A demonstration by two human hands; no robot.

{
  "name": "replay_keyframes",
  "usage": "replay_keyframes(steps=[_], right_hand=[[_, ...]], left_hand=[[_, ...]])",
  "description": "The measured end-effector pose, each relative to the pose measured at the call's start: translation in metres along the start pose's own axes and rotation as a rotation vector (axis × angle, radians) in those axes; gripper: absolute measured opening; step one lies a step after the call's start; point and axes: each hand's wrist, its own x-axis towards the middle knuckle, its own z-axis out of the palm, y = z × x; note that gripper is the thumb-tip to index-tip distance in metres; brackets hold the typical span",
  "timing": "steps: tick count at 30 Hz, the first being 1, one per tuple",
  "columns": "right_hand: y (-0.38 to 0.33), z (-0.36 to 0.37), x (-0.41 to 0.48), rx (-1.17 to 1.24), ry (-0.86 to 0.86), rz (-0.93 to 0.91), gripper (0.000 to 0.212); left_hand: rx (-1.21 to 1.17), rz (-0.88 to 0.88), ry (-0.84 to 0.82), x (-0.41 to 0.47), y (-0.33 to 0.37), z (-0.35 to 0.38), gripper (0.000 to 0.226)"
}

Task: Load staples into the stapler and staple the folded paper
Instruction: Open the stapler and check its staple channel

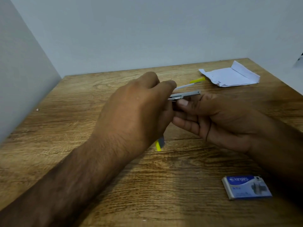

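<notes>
The left hand (137, 108) reaches in from the lower left, back to the camera, fingers curled and pinching the near end of the stapler (185, 95) at frame centre. The right hand (221, 115) comes from the right, palm up, with its thumb on the stapler's side and fingers cupped beneath. The metal rail lies bare, with the yellow-tipped top arm swung open above it. The folded paper (229, 76) lies upper right on the wooden surface (82, 99), and a blue staple box (246, 187) lower right.
</notes>
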Motion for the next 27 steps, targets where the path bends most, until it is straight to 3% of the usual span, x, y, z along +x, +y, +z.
replay_keyframes(steps=[6, 14, 16, 20, 23, 27], right_hand=[[0.002, -0.002, 0.004, -0.089, 0.016, -0.004, 0.023], [0.001, -0.007, 0.005, -0.249, 0.051, -0.047, 0.017], [0.0, -0.007, 0.003, -0.391, 0.134, -0.138, 0.013], [0.007, -0.006, 0.001, -0.978, 0.332, -0.57, 0.012], [0.011, -0.006, -0.001, -1.317, 0.284, -0.794, 0.014], [0.012, -0.005, -0.001, -1.504, 0.256, -0.878, 0.017]], left_hand=[[-0.226, -0.128, -0.015, -0.001, -0.009, 0.01, 0.02], [-0.995, -0.51, -0.224, -0.003, -0.018, 0.019, 0.018], [-1.058, -0.585, -0.236, -0.005, -0.019, 0.023, 0.017], [-1.156, -0.664, -0.227, -0.009, -0.018, 0.031, 0.017], [-1.2, -0.67, -0.223, -0.011, -0.018, 0.035, 0.018], [-1.207, -0.681, -0.23, -0.013, -0.021, 0.038, 0.018]])
